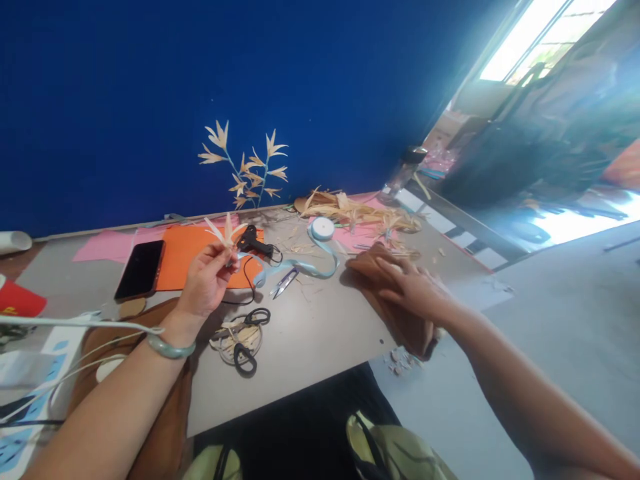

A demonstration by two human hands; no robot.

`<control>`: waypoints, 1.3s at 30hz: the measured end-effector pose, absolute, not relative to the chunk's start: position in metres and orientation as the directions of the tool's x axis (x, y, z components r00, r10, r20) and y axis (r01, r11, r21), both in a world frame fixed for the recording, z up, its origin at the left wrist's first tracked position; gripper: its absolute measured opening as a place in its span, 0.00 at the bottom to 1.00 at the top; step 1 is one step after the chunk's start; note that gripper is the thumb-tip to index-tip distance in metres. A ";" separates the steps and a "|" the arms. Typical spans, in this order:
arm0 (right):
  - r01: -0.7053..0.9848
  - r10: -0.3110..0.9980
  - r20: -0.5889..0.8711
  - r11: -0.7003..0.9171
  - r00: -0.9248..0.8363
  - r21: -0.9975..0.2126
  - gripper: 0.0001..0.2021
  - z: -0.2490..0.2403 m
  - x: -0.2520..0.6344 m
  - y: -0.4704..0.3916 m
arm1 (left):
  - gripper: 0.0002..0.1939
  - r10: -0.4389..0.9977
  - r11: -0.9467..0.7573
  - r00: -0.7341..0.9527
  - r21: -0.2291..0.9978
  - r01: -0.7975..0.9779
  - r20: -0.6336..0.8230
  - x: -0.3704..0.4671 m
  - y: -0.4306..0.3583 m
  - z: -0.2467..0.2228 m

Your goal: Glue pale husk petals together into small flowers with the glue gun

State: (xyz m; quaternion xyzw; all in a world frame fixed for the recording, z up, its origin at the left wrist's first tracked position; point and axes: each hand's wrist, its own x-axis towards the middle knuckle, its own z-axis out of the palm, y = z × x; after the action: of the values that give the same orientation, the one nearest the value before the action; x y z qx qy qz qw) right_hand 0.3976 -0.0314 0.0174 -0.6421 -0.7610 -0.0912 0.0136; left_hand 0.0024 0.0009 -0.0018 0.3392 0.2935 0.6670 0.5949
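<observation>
My left hand (207, 277) is pinched round the base of a pale husk-like flower (227, 230), raised over an orange sheet (180, 253). On the right, my right hand (413, 287) lies with fingers spread on a brown bag or cloth bundle (385, 303) at the table's edge. A black glue gun (256, 243) is just beyond the left hand. Light blue ribbon trails from its white roll (323, 229) past small snips (286, 283). Black-handled scissors (245, 340) rest on a round item with pale scraps.
Finished flower stems (255, 177) stand against the blue panel (300, 87). Dried husks (360, 213) lie at the back, with a phone (141, 269) on the left. A power strip (45, 387) and white cables occupy the lower left, beside a red cup (20, 298).
</observation>
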 end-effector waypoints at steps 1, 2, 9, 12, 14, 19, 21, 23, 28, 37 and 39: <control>0.977 0.972 0.152 0.160 -0.180 0.139 0.29 0.019 0.388 -0.031 | 0.10 0.993 -0.116 -0.060 0.795 -0.595 0.100 0.003 0.001 -0.002; 0.971 0.953 0.202 0.200 -0.223 0.128 0.30 0.023 0.377 -0.031 | 0.10 0.993 -0.114 -0.059 0.797 -0.593 0.098 0.003 0.000 -0.002; 0.586 0.628 0.508 0.765 -0.589 -0.267 0.20 0.064 0.272 -0.012 | 0.10 0.993 -0.121 -0.060 0.803 -0.583 0.106 0.002 0.001 0.000; 0.475 0.512 0.525 0.853 -0.680 -0.217 0.32 0.071 0.230 0.004 | 0.12 0.992 -0.129 -0.078 0.799 -0.587 0.103 0.001 0.002 0.002; 0.467 0.471 0.515 0.872 -0.716 -0.148 0.34 0.069 0.208 0.015 | 0.13 0.991 -0.132 -0.086 0.794 -0.593 0.101 0.000 0.003 0.002; 0.439 0.545 0.583 0.836 -0.602 -0.328 0.16 0.038 0.172 0.037 | 0.11 0.992 -0.120 -0.056 0.782 -0.612 0.109 -0.001 0.005 -0.002; 0.393 0.598 0.584 0.801 -0.549 -0.451 0.12 0.021 0.164 0.042 | 0.10 0.994 -0.106 -0.040 0.782 -0.614 0.103 -0.001 0.006 -0.003; 0.310 0.632 0.559 0.764 -0.537 -0.565 0.10 0.009 0.160 0.044 | 0.10 0.995 -0.098 -0.048 0.781 -0.616 0.088 -0.001 0.005 -0.003; 0.098 0.811 0.315 0.411 -0.493 -0.906 0.09 0.001 0.161 0.044 | 0.11 0.996 -0.071 -0.080 0.821 -0.567 0.031 0.002 0.005 -0.003; -0.156 0.884 -0.140 -0.231 -0.446 -0.960 0.08 -0.004 0.161 0.061 | 0.12 0.990 -0.074 -0.138 0.870 -0.487 0.007 0.005 0.006 -0.002; -0.146 0.886 -0.139 -0.223 -0.443 -0.964 0.08 -0.003 0.162 0.061 | 0.12 0.994 -0.065 -0.106 0.885 -0.461 0.018 0.007 0.004 -0.002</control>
State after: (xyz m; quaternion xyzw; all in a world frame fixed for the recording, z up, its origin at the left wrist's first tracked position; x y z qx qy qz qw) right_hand 0.1615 0.0605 -0.0029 -0.3718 -0.4978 0.6881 0.3748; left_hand 0.0068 0.0042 -0.0017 0.3513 0.3793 0.6397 0.5688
